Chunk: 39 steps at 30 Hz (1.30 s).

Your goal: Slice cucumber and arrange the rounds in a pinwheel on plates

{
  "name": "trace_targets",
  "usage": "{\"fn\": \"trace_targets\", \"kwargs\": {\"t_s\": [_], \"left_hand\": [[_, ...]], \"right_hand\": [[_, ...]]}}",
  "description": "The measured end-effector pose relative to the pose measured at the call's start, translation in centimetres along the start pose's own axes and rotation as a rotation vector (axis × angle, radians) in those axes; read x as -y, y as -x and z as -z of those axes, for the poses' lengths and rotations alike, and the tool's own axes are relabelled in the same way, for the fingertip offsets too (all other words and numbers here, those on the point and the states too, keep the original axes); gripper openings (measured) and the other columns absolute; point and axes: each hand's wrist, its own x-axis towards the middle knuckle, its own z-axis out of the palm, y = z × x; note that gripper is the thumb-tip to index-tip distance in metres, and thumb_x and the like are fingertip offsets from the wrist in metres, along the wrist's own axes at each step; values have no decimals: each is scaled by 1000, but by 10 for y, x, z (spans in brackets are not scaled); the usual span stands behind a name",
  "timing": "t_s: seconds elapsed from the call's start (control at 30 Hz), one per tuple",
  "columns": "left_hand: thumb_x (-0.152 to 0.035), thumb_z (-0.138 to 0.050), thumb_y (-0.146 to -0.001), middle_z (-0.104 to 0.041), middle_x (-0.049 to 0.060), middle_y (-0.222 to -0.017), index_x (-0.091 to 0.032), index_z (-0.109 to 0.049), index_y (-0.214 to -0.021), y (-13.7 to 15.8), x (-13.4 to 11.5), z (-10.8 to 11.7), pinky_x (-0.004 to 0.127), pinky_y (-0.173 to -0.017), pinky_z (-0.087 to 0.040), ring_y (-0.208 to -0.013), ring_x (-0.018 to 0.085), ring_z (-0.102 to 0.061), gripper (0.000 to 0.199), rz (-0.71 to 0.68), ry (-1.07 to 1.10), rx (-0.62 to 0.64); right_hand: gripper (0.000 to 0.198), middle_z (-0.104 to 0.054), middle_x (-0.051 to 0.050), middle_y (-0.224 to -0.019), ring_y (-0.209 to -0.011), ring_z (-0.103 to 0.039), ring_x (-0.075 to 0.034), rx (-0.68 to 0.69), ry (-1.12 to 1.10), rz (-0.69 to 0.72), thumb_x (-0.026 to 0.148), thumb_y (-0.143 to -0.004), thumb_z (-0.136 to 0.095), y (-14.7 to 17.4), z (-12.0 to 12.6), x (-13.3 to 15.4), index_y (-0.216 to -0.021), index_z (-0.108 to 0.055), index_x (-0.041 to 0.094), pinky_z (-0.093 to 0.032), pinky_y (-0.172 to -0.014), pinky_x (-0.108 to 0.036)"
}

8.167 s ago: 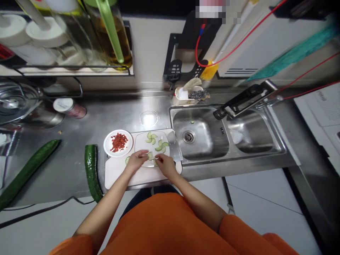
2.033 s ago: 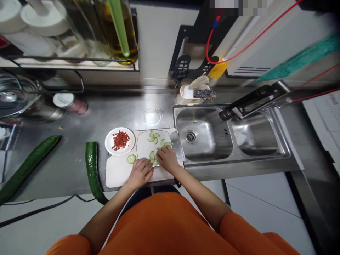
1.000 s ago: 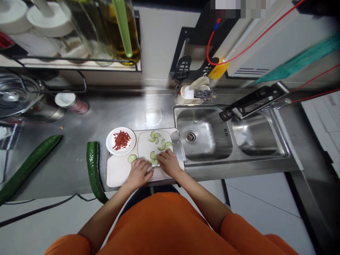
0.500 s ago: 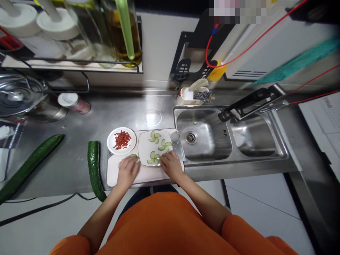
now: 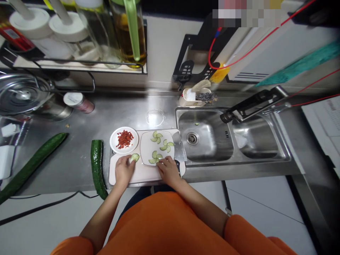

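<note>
My left hand (image 5: 124, 170) is closed in a pinch around a few cucumber slices (image 5: 135, 157) over the cutting board (image 5: 143, 175). At the lower edge of the white square plate (image 5: 145, 145), the fingertips of my right hand (image 5: 169, 170) are closed on a cucumber slice (image 5: 158, 160) in the lowest pinwheel. Two more pinwheels of slices (image 5: 156, 137) lie on the plate. A round white dish (image 5: 113, 140) of chopped red pieces (image 5: 124, 139) stands at the board's upper left. Beside my right hand is a knife (image 5: 180, 146), its black handle partly hidden.
A cut cucumber (image 5: 96, 163) and a long whole cucumber (image 5: 34, 164) lie on the steel counter (image 5: 79, 145) to the left. A double sink (image 5: 207, 138) with a black faucet (image 5: 245, 104) is on the right. Bottles and jars fill a rack (image 5: 79, 65) above.
My left hand has turned and drawn slightly left, showing the slices it holds. My right hand has shifted a little lower on the plate, baring the knife handle. The view has moved slightly.
</note>
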Motion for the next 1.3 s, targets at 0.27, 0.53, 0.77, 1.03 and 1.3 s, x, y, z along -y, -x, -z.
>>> {"fn": "trace_targets", "kwargs": {"t_s": [0.27,0.53,0.77,1.03,1.3], "left_hand": [[-37,-55,-77,-65,6,-79,-19,-66,-92,1,-4,0,35,-75,-43,-76,22,-57,26,25,-22,-3],[-45,-61,-73,-62,-1,-69,-20,-62,-81,-3,-17,19,24,-63,-42,-60,12,-53,27,185,314,77],[-44,-66,-69,-56,-3,-63,-19,-61,-78,-10,-48,26,22,-56,-38,-56,9,-45,27,171,543,222],[-44,-58,-77,-65,6,-73,-16,-61,-83,-24,-58,16,28,-61,-47,-68,16,-62,29,610,1148,523],[-15,-44,-90,-69,8,-75,-9,-61,-93,-35,-74,20,17,-56,-47,-63,10,-63,18,952,1429,838]], "right_hand": [[18,-64,-7,-99,-99,-44,-22,-16,24,-1,23,-90,-51,0,-1,4,-97,-67,24,-34,-74,-32],[20,-67,-6,-96,-89,-51,-18,-77,-224,83,17,-87,-51,-34,-5,13,-99,-66,18,-35,-86,-33],[20,-68,-4,-103,-96,-54,-17,-67,-446,81,16,-83,-57,-71,-5,19,-100,-66,20,-32,-91,-34],[8,-67,1,-72,-79,-55,-15,-12,-564,-9,21,-82,-63,-72,30,16,-81,-71,21,-38,-78,-27],[7,-69,-1,-75,-80,-58,-15,-24,-739,143,20,-81,-65,-75,47,5,-80,-72,20,-41,-78,-26]]}}
